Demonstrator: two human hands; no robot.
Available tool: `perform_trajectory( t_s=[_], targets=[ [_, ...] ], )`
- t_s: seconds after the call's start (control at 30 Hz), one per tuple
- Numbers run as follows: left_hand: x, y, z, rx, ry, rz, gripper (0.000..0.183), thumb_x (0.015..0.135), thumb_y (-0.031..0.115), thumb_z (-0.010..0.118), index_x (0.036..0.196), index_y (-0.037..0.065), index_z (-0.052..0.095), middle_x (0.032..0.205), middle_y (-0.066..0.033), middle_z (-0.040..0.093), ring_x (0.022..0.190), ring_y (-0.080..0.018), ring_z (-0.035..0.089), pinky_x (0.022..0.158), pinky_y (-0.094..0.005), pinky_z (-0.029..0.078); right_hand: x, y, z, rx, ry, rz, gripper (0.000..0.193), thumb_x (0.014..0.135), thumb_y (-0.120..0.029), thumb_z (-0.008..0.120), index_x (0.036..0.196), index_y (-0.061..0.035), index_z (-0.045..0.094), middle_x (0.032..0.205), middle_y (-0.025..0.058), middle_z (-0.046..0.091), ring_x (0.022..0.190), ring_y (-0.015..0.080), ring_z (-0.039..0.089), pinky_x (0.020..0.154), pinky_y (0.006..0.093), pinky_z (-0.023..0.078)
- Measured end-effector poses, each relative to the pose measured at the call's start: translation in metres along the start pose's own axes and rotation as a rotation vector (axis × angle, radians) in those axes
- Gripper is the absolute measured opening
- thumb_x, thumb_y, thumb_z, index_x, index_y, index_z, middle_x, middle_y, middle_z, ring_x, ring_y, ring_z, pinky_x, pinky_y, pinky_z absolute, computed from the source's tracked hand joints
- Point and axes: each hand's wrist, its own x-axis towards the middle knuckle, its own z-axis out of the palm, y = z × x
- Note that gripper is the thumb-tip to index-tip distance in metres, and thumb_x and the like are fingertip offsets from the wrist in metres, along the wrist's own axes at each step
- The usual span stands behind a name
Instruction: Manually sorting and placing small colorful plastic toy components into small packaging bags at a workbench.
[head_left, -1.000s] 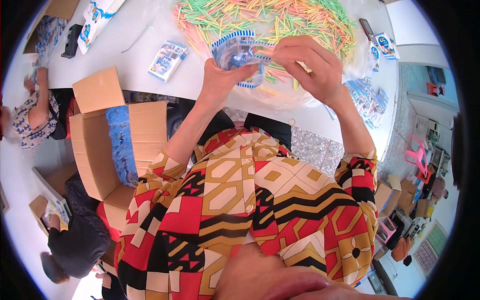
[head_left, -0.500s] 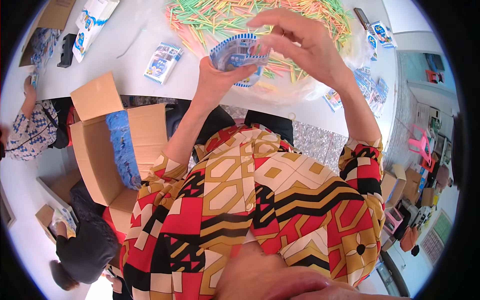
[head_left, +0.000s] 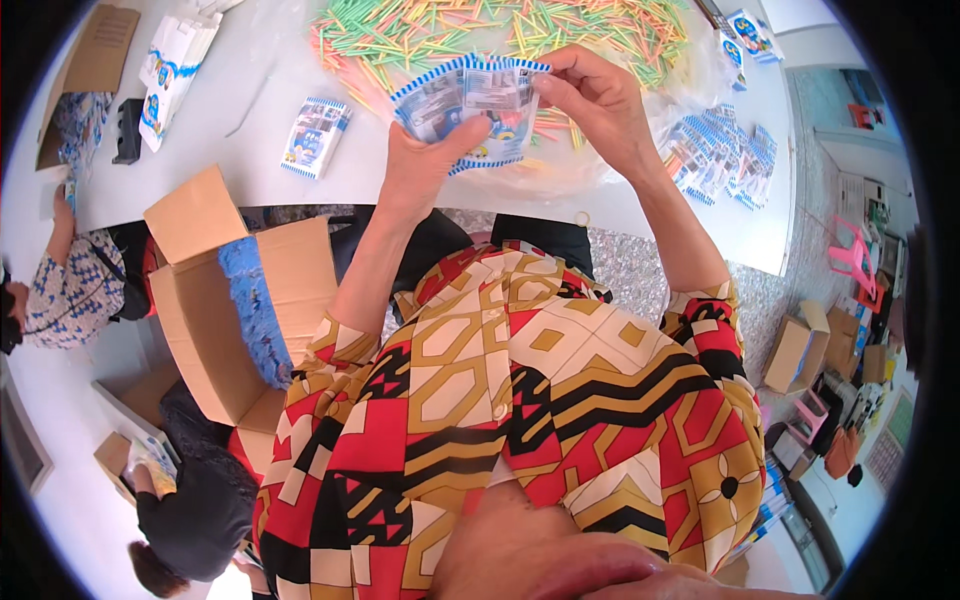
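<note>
My left hand (head_left: 415,170) grips a clear plastic packet (head_left: 500,88) with blue-and-white striped edges, its thumb across the front. A second packet (head_left: 425,105) appears to overlap it on the left; whether they are separate is hard to tell. My right hand (head_left: 600,105) pinches the packet's upper right corner between thumb and fingers. Just beyond both hands spreads a large heap of thin green, yellow and pink sticks (head_left: 400,40) on clear plastic sheeting. Whether any sticks are inside the held packet cannot be made out.
On the white table (head_left: 240,170), a packet stack (head_left: 316,138) lies left and several packets (head_left: 710,160) lie right. A black holder (head_left: 128,130) stands farther left. An open cardboard box (head_left: 200,335) with blue lining is below the table edge. Other people work at left.
My right hand has come down from over the heap and now grips the packet's corner. The packet is spread wider, showing a broad face. More packets at the right are uncovered.
</note>
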Motion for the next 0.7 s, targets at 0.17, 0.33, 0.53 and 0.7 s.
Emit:
perform_trajectory(
  t_s=[0.17, 0.33, 0.53, 0.7],
  targets=[
    [0.003, -0.009, -0.003, -0.098, 0.08, -0.049, 0.028, 0.083, 0.011, 0.065, 0.109, 0.003, 0.058, 0.1, -0.0035, 0.063, 0.089, -0.0105, 0.059, 0.08, -0.027, 0.047, -0.025, 0.001, -0.023, 0.073, 0.23, -0.065, 0.014, 0.091, -0.006, 0.051, 0.105, -0.002, 0.054, 0.085, 0.0042, 0.062, 0.073, 0.0092, 0.059, 0.068, 0.0219, 0.048],
    [0.004, -0.017, -0.008, -0.116, 0.166, -0.036, 0.022, 0.086, 0.01, 0.061, 0.108, 0.004, 0.058, 0.097, -0.0018, 0.063, 0.085, -0.0099, 0.059, 0.077, -0.026, 0.048, -0.079, 0.011, -0.075, -0.241, 0.423, -0.019, 0.015, 0.092, -0.005, 0.049, 0.106, -0.0019, 0.054, 0.083, 0.0022, 0.061, 0.075, 0.009, 0.058, 0.067, 0.0234, 0.049],
    [0.01, -0.02, -0.006, -0.04, 0.148, -0.108, 0.022, 0.086, 0.01, 0.062, 0.107, 0.005, 0.058, 0.097, -0.0013, 0.063, 0.084, -0.0098, 0.059, 0.075, -0.026, 0.047, -0.166, 0.007, -0.121, -0.322, 0.73, 0.109, 0.017, 0.092, -0.007, 0.05, 0.107, -0.0042, 0.055, 0.081, 0.0027, 0.063, 0.073, 0.0083, 0.059, 0.065, 0.0232, 0.05],
    [0.01, -0.029, 0.005, -0.043, 0.128, -0.117, 0.022, 0.084, 0.009, 0.064, 0.105, 0.004, 0.06, 0.096, -0.0021, 0.063, 0.086, -0.0101, 0.059, 0.078, -0.0258, 0.046, -0.184, 0.074, -0.101, -0.199, 0.811, 0.266, 0.015, 0.091, -0.01, 0.052, 0.104, -0.0038, 0.056, 0.081, 0.003, 0.063, 0.07, 0.0079, 0.057, 0.062, 0.0237, 0.05]
  ],
)
